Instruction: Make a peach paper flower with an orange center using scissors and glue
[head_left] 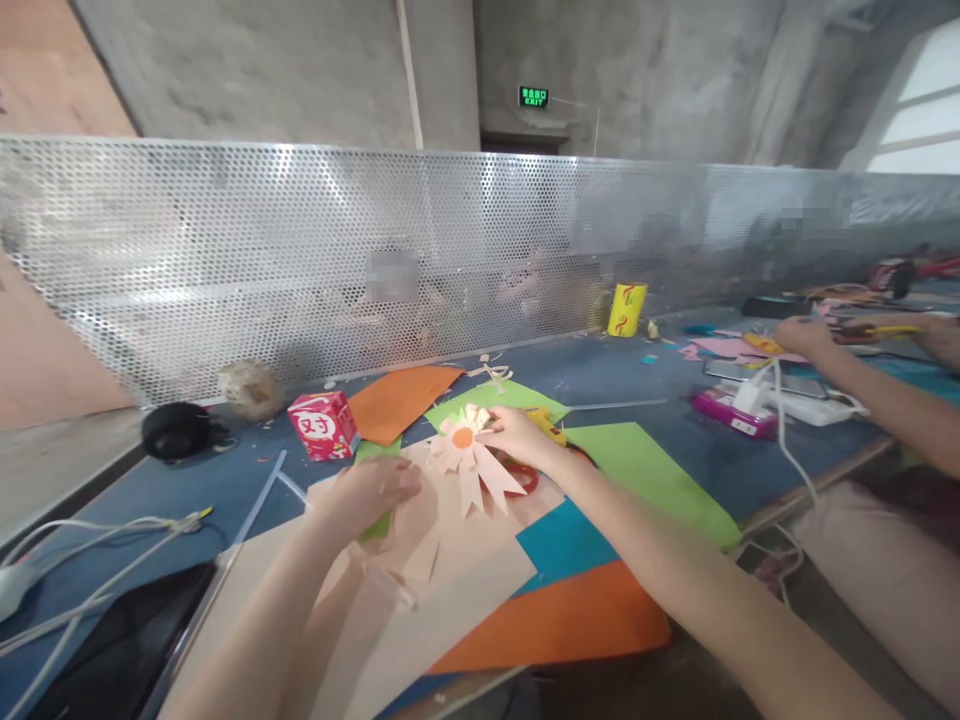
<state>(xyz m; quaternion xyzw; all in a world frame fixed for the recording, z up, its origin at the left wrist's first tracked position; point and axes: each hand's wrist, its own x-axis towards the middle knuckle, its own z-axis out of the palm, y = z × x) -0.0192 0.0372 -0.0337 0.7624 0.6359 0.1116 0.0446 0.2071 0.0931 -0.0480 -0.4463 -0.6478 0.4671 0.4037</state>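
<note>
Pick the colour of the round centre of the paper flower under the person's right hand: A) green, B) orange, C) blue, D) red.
B: the paper flower, touched at its upper edge by the right hand, has pale peach petals around an orange disc in the middle.

Materials: matt craft paper over a blue, dull table top.

Centre: pale peach paper flower with orange centre [469,457], matt, cut edges crisp. Beneath it, flat beige paper sheet [457,590]; orange [570,620], green [645,470] and teal [562,540] paper sheets, all smooth and unglossed. Left of centre: small red printed cardboard box [324,424], slight sheen. Across the upper frame: perforated silver metal screen [225,250], bright, reflective. Lower left: glossy black panel [127,640].
</note>
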